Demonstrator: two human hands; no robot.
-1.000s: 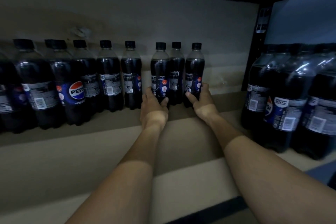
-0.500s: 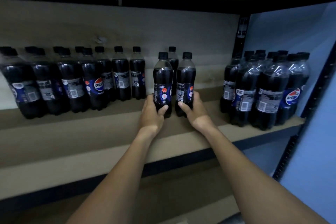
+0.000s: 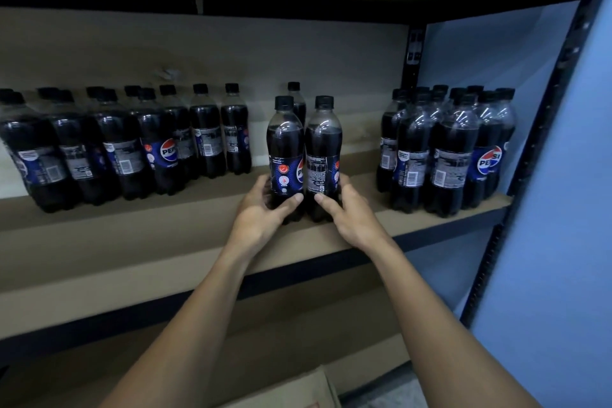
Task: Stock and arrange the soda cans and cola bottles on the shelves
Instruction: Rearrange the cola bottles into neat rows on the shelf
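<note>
The shelf (image 3: 99, 235) looks partly stocked. A long row of Pepsi bottles (image 3: 126, 156) lines the left stretch of its back edge, and a tight cluster (image 3: 447, 156) stands at its right end. Between them the middle is mostly bare. Near the front edge there, the left hand (image 3: 258, 212) grips one cola bottle (image 3: 286, 156) and the right hand (image 3: 354, 219) grips another (image 3: 323, 156), both upright and touching. A lone bottle (image 3: 294, 99) stands behind them. No soda cans show, so the middle gap and the cans seem left to do.
</note>
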